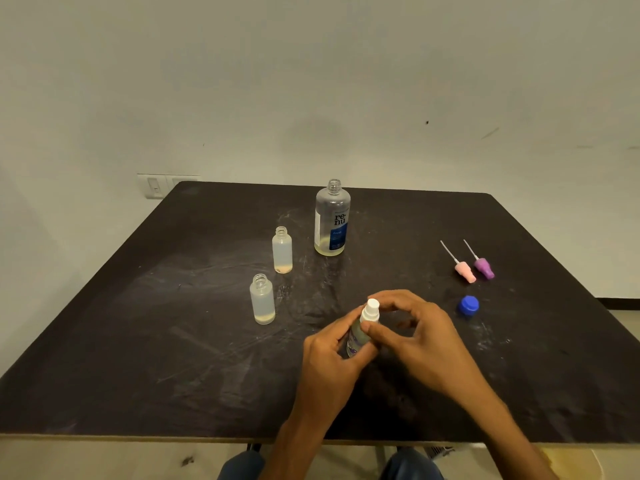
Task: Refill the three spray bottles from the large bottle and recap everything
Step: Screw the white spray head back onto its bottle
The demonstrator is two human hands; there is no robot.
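In the head view, the third spray bottle point(358, 336) is held just above the near middle of the dark table point(138, 341). Its body is gripped by the curled fingers of the left hand point(329, 351), and its white spray head point(370, 310) is pinched between thumb and fingers of the right hand point(415, 336). Whether this head is being screwed on or off cannot be told; by judgement it is being handled at the thread.

Two small spray bottles, the farther one point(282, 250) and the nearer one point(262, 299), are seen standing upright and uncapped to the left, each with only a thin layer of yellowish liquid at the bottom. The large bottle point(331, 218) stands open behind them, also nearly empty. The pink spray head point(464, 270) and the purple spray head point(483, 266) are laid side by side at the right, well apart from their bottles, and the blue cap point(468, 305) rests near them. So most of the refilling and all the recapping is judged to be left.

The small bottles are of frosted, translucent plastic, cylindrical with threaded necks. The large bottle is of clear plastic with a blue and white label. The spray heads carry thin straight tubes. The table surface is matte and much scratched.
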